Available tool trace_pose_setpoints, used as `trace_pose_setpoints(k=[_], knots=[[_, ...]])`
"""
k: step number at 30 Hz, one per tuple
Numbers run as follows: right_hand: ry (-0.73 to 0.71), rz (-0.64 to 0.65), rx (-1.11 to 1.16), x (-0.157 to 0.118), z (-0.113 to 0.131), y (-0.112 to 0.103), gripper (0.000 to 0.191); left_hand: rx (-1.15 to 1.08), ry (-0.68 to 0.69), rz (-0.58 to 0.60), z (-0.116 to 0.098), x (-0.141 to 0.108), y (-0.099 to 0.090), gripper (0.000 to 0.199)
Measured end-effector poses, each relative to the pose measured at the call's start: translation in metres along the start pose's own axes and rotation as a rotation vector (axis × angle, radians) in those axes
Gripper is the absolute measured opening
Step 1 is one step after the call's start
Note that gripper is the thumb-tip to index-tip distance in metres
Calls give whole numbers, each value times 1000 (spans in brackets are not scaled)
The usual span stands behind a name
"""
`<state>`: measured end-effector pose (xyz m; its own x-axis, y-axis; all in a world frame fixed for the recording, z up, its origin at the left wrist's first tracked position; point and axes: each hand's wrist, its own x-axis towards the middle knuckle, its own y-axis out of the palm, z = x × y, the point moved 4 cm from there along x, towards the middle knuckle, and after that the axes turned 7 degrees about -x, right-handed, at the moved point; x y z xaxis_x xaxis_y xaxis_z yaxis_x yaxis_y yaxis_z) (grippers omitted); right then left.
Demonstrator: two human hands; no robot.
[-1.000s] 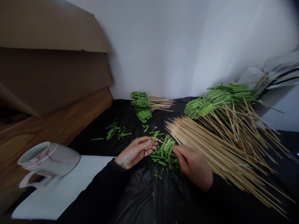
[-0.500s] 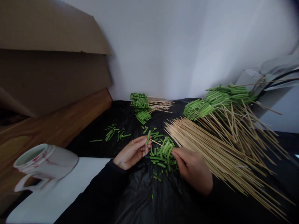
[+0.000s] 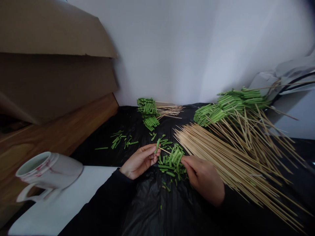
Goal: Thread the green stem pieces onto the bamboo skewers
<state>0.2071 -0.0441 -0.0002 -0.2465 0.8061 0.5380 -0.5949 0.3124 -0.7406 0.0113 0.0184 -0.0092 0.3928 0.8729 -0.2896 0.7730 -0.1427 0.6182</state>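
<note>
Right over the loose green pile (image 3: 169, 169), which I take as the middle of my clock, a thin stick (image 3: 165, 150) runs between the two hands. At 9 o'clock, the left hand (image 3: 141, 163) pinches one short green piece (image 3: 157, 146). At 4 o'clock, the right hand (image 3: 204, 180) has its thumb and finger pressed together, I think on the stick, just behind a row of green bits (image 3: 177, 154). The hands are apart. I'd say the step is pushing this piece onto the stick. The tip is right at it, but I can't tell if it is in. The next move calls for a straight, soft push, so the piece doesn't split. Full sticks lie at 11 o'clock (image 3: 149, 111) and 2 o'clock (image 3: 231, 105), bare sticks (image 3: 211, 147) at 3, and a mug (image 3: 57, 170) at 9, beyond the left hand.
</note>
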Motion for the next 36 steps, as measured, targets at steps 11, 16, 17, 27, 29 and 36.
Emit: trace_pose_setpoints(k=[11,16,17,27,29,36], knots=[[15,1,-24,-2,0,1,25,67,51,-69,-3,-1,-3,16],[26,23,-12,-3,-1,4,25,134,86,-80,-2,-1,0,17],[28,24,-8,-3,-1,4,26,141,86,-80,-2,-2,1,18],[25,27,11,-2,-1,5,25,142,86,-79,1,-1,2,19],[21,25,15,-2,-1,5,25,159,83,-62,1,0,2,18],[10,11,24,-2,-1,3,26,217,88,-44,2,-2,6,21]])
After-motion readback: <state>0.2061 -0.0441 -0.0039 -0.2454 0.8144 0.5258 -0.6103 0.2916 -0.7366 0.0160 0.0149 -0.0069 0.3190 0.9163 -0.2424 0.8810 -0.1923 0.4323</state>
